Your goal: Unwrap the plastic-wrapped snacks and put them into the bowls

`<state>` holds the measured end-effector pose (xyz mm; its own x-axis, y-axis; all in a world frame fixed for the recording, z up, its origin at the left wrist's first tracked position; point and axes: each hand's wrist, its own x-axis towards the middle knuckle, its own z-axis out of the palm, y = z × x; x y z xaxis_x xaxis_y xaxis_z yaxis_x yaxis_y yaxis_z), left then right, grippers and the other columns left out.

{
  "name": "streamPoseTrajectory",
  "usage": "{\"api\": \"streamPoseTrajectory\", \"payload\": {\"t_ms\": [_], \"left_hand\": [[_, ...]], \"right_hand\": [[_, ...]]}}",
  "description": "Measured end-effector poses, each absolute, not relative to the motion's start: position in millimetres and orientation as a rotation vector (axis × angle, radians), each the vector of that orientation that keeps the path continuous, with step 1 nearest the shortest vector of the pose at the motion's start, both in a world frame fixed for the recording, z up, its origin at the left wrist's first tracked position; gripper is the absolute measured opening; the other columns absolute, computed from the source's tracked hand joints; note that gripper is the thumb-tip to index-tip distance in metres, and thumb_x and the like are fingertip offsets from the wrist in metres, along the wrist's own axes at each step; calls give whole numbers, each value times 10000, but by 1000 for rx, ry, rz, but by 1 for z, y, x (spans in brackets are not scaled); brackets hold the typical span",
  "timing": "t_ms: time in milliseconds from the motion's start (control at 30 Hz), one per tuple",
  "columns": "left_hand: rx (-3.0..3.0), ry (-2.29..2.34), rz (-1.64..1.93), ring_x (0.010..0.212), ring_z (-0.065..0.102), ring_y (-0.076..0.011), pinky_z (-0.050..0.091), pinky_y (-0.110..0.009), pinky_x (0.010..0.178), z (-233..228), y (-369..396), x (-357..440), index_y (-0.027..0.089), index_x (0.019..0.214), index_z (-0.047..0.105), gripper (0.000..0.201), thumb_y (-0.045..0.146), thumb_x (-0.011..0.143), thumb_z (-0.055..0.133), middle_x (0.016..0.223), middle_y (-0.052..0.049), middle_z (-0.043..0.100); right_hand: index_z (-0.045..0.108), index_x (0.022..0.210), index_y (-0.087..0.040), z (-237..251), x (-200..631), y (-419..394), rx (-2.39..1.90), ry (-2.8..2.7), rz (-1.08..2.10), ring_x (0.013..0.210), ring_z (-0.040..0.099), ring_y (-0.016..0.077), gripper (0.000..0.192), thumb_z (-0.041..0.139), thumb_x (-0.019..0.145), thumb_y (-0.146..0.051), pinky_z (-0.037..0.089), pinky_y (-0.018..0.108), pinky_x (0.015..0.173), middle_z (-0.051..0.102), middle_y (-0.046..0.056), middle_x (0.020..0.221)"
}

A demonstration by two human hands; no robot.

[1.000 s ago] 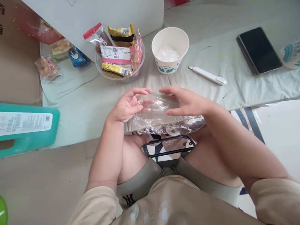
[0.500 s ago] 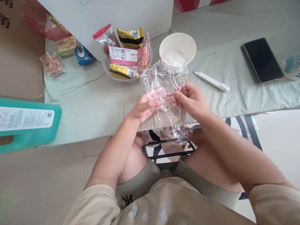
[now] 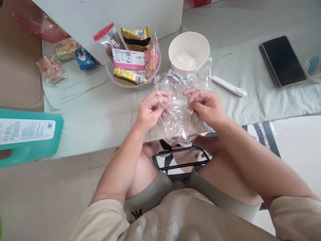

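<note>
A crinkled sheet of clear plastic film spreads between my two hands and hangs over the front edge of the cloth-covered surface. My left hand pinches its left side, fingers curled. On the other side my right hand grips the film between thumb and fingers. Just beyond stands a white paper bowl with a bunched clear or whitish material inside. The film's far edge lies against the front of the bowl. A white utility knife rests to the right of my right hand.
A clear tub of packaged snacks sits left of the bowl. A black phone lies at the right, and a teal jug at the left edge. Behind stands a white box. Small snack packs lie far left.
My hands have moved apart, stretching the film wider. Its upper right part now reaches past the bowl toward the knife tip. The view has shifted slightly.
</note>
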<state>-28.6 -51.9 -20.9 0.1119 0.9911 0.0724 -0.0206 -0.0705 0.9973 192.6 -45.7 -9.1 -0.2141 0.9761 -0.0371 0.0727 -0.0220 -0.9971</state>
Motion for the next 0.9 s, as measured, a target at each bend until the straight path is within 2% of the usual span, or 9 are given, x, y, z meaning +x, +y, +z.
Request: {"api": "streamPoseTrajectory", "payload": {"t_ms": [267, 400, 500, 567, 633, 700, 767, 833, 900], "left_hand": [[1228, 974, 1272, 788, 712, -139, 626, -280, 641, -21, -52, -37, 268, 703, 810, 102, 237, 797, 836, 1101, -34, 729], [1333, 1051, 1232, 1064, 700, -214, 622, -342, 825, -23, -50, -42, 283, 668, 795, 190, 117, 758, 774, 1122, -25, 723], [1345, 1088, 1240, 1107, 688, -231, 586, -392, 940, -24, -48, -45, 266, 663, 795, 231, 54, 723, 723, 1102, -38, 716], [1296, 1089, 1239, 1052, 703, -233, 575, -415, 950, -24, -46, -46, 246, 664, 799, 208, 86, 734, 687, 1099, -49, 710], [1240, 1050, 1225, 922, 713, -209, 581, -422, 909, -23, -45, -47, 228, 660, 805, 216, 177, 789, 639, 1115, -60, 706], [1235, 1009, 1215, 825, 697, -182, 587, -406, 847, -23, -44, -48, 224, 659, 806, 298, 281, 863, 596, 1114, -69, 707], [1296, 1032, 1234, 888, 697, -193, 584, -371, 822, -24, -43, -47, 238, 681, 806, 278, 328, 877, 631, 1079, -67, 708], [1355, 1103, 1252, 997, 687, -210, 580, -340, 824, -25, -43, -45, 259, 749, 811, 97, 272, 798, 729, 1081, -53, 702], [1343, 1135, 1265, 1002, 685, -205, 588, -335, 827, -27, -43, -41, 271, 843, 807, 158, 196, 710, 769, 1144, -38, 684]], "right_hand": [[654, 733, -241, -16, 190, -47, -1073, -1279, 1360, 576, 580, 55, 244, 755, 855, -427, 502, 252, 485, 701, 26, 1221], [683, 754, -269, -19, 194, -45, -1067, -1329, 1327, 874, 689, 164, 267, 812, 800, -498, 541, 281, 535, 665, 31, 1301], [700, 767, -288, -15, 199, -45, -1044, -1423, 1231, 1286, 613, 293, 286, 862, 734, -522, 630, 419, 811, 640, 36, 1354], [698, 711, -276, -10, 202, -45, -1016, -1478, 1205, 1407, 533, 321, 255, 843, 755, -481, 537, 540, 1085, 648, 45, 1341], [703, 682, -264, -6, 204, -46, -1014, -1488, 1244, 1445, 501, 328, 192, 783, 796, -397, 413, 589, 1215, 646, 51, 1347], [708, 691, -258, -6, 205, -45, -1046, -1451, 1283, 1458, 487, 332, 126, 724, 799, -321, 414, 593, 1211, 640, 52, 1356], [693, 706, -257, -8, 205, -44, -1076, -1404, 1275, 1434, 505, 331, 116, 683, 803, -320, 501, 565, 1125, 640, 52, 1346], [661, 715, -260, -11, 206, -43, -1064, -1370, 1281, 1322, 587, 315, 163, 664, 822, -383, 584, 511, 994, 636, 50, 1338], [638, 775, -272, -15, 205, -43, -1046, -1308, 1343, 1162, 664, 274, 182, 693, 817, -441, 621, 461, 886, 611, 31, 1376]]}}
